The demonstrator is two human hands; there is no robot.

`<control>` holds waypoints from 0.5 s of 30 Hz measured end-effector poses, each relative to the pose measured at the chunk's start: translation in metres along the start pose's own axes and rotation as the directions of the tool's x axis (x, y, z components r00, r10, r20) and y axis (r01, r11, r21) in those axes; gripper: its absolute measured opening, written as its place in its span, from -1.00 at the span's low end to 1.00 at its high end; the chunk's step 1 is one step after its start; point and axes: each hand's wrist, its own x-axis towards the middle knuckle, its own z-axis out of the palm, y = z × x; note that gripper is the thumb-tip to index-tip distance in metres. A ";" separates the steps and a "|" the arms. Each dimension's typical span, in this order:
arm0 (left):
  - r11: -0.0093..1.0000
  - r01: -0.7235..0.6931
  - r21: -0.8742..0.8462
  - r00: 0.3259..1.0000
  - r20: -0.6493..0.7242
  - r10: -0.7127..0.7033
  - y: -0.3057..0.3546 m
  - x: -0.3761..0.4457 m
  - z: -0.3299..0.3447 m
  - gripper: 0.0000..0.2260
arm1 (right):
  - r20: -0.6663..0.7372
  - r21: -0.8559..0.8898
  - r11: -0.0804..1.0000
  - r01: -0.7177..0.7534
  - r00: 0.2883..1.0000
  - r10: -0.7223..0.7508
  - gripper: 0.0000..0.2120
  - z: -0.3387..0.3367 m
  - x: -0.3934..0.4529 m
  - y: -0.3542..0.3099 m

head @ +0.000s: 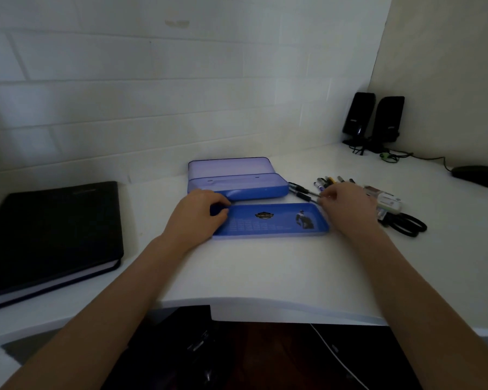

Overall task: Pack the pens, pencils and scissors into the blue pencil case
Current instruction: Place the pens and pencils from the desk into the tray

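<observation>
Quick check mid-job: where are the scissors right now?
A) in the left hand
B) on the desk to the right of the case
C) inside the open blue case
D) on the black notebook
B: the black-handled scissors lie on the white desk, right of the blue pencil case and beyond the right hand.

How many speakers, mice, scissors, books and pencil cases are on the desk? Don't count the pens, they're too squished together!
Speakers: 2
Mouse: 1
Scissors: 1
Black book: 1
Blue pencil case: 1, lying open
Total: 6
</observation>
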 end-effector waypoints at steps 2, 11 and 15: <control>1.000 0.012 -0.024 1.000 -0.001 -0.012 0.002 0.000 -0.001 -0.79 | -0.106 0.109 0.994 -0.022 0.994 0.034 -0.79 -0.003 0.001 -0.001; 0.981 0.057 -0.184 0.998 0.051 -0.048 0.002 0.001 -0.002 -0.77 | -0.005 0.643 0.765 -0.004 1.000 0.010 -0.87 -0.022 -0.010 -0.023; 0.980 0.032 -0.198 0.999 0.006 -0.032 0.003 0.001 -0.004 -0.83 | 0.177 0.645 0.760 0.085 0.950 -0.256 -0.86 -0.022 -0.017 -0.030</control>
